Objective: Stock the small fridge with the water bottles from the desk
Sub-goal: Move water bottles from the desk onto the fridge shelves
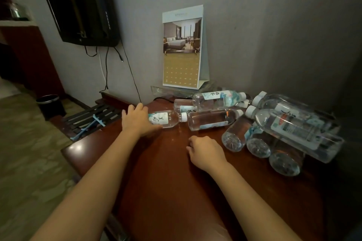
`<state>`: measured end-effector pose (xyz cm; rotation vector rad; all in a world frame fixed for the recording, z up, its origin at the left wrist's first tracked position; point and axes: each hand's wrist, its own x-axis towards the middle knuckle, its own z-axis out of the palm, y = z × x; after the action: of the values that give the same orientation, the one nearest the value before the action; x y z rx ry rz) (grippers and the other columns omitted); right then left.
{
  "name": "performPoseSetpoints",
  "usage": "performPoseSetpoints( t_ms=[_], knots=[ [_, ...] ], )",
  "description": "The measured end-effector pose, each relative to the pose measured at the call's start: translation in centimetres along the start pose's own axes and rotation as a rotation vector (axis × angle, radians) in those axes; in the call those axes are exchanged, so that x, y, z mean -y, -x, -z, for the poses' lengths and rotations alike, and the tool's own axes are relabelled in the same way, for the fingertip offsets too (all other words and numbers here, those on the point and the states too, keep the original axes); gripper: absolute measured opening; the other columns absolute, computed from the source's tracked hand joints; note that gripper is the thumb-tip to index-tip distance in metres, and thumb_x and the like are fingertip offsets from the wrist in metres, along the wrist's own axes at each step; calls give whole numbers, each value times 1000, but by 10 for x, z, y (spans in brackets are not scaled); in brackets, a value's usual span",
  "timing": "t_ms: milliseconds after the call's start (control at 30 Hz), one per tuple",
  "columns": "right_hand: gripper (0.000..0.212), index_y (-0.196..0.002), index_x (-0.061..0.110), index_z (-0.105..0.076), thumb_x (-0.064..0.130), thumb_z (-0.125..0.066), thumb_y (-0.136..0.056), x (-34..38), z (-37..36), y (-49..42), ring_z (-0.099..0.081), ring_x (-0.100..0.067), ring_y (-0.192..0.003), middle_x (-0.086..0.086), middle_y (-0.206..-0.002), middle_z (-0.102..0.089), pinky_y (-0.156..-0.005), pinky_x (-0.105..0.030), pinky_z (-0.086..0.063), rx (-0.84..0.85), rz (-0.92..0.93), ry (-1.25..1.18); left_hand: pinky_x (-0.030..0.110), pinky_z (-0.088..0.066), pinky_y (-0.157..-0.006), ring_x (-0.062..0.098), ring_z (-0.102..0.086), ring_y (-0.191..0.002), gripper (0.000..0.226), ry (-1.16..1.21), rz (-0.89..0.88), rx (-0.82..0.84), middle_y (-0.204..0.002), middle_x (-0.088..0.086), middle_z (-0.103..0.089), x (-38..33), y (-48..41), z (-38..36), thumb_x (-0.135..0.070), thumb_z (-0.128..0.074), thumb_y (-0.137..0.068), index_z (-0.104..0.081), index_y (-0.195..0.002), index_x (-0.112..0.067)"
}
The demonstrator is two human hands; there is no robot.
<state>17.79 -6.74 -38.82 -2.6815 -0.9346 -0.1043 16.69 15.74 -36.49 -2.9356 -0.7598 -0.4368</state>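
Gripping a water bottle with the left hand, centre-left of the head view. The bottle lies on its side on the brown desk, white cap pointing right, base end inside the hand. Fingers wrap over the far side, thumb on the near side.

Right hand is centre frame, knuckles up, low over the desk; contact unclear. Fingers loosely curled, holding nothing, just left of the bottle pile.

Pile fills the right-middle of the frame, all bottles on their sides. One clear bottle sits just right of the held bottle's cap. More are stacked behind it. Three show their bases toward the camera, with two lying across on top.

Desk calendar stands upper centre against the wall. Wall TV is upper left with cables hanging below. Waste bin and slatted luggage rack are at left on the floor.
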Motion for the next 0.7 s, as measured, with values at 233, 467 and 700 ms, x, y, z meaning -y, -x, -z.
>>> performPoseSetpoints(
  t_ms=[233,467,700],
  knots=[
    [33,-124,17,-52,30,-46,-95,1,2,10,-58,-28,-107,-6,-119,-63,-86,-39,-51,48,-2,-45,29,-50,-68,18,-57,-83,77,127,33,224,-104,1,-63,7,25,11,-77,-61,-59,-53,-111,-21],
    [36,-129,17,-52,30,-40,-97,11,18,47,-57,-24,-110,-6,-121,-63,-90,-35,-48,57,-44,-224,29,-55,-67,15,-62,-80,69,166,-14,104,-100,-1,-65,-3,102,27,-76,-60,-59,-51,-102,-23],
    [35,-116,18,-46,12,-64,-86,43,35,124,-65,-6,-89,0,-105,-65,-69,-16,-52,121,-205,-1229,28,-47,-74,21,-61,-96,57,677,35,56,-109,-2,-62,-47,211,57,-55,-67,-68,-42,-110,-25]
  ],
)
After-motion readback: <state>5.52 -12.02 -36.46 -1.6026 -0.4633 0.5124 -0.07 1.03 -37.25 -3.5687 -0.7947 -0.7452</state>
